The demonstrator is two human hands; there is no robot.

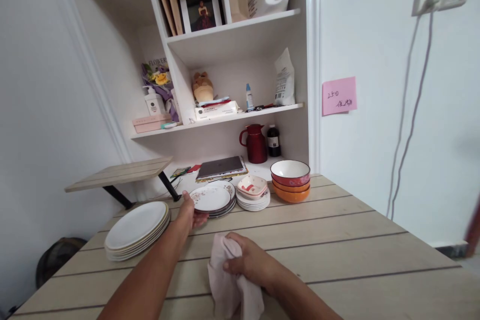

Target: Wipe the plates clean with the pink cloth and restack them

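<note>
My left hand [188, 214] grips the near left rim of a white plate [210, 197] with a dark edge and a floral pattern. Its thumb is on the rim and its fingers are low at the side. This plate is the top one over several similar plates [225, 210]; whether it is lifted off them I cannot tell. In my right hand [249, 262] is a bunched pale pink cloth [228, 280], pinched between thumb and fingers above the front of the table.
Larger white plates [137, 225] are stacked at left beside a small raised shelf [120, 174]. Small bowls [252, 186] sit on small plates [254, 202], with orange and red bowls [291, 180] to their right. Behind stand a laptop [220, 166] and a red jug [256, 144].
</note>
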